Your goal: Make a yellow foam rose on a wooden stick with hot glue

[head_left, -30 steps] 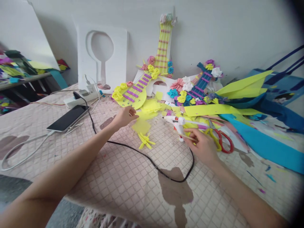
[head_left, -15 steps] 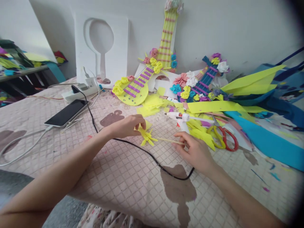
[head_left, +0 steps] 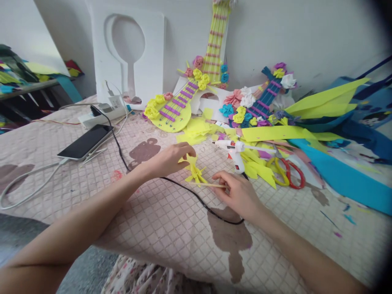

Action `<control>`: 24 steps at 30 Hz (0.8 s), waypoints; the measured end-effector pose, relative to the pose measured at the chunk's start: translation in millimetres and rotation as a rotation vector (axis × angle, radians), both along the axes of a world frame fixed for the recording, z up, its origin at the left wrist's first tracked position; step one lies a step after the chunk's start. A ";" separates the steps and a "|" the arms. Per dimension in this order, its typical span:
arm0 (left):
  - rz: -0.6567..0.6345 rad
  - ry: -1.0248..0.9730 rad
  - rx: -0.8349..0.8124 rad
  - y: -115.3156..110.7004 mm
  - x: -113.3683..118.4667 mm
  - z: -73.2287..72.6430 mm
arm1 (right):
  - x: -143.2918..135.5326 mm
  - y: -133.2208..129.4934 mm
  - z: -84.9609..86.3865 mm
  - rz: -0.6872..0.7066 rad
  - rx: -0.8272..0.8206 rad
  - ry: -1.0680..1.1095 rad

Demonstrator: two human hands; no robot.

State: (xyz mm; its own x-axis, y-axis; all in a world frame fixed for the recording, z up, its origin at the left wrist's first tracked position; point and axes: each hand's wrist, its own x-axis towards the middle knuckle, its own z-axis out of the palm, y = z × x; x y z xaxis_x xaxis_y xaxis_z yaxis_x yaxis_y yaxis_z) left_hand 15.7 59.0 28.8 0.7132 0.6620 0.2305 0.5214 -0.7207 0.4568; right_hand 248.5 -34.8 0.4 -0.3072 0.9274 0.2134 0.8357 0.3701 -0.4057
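My left hand [head_left: 175, 158] pinches the upper end of a yellow paper flower [head_left: 196, 173], whose narrow petals hang spread out downward. Between finger and thumb, my right hand [head_left: 237, 192] grips a thin wooden stick [head_left: 206, 184] lying nearly level. The stick's free end reaches the lower tips of the petals; whether it touches them I cannot tell. Just beyond my right hand a white glue gun [head_left: 234, 153] rests on the table, its nozzle pointing left.
Scissors [head_left: 289, 173] with red and yellow handles lie right of the glue gun among yellow paper strips [head_left: 257, 169]. Decorated paper guitars [head_left: 171, 112] lean at the wall. A phone [head_left: 87, 141] and power strip [head_left: 102, 116] are at left. A black cord [head_left: 196, 196] crosses the quilted tablecloth [head_left: 147, 228].
My left hand has raised the flower slightly and turned its petals downward. My right hand has moved left with the stick, bringing its tip beneath the petals.
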 end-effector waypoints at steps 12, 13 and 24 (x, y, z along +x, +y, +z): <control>-0.031 0.054 -0.127 -11.6 -13.1 11.4 | -3.3 6.1 4.1 0.197 0.172 -0.047; -0.032 0.030 -0.088 -13.8 -12.3 12.4 | -4.5 6.7 3.7 0.199 0.191 -0.060; -0.107 0.057 0.267 -48.9 7.1 -9.7 | -9.7 9.3 4.5 0.224 0.248 -0.090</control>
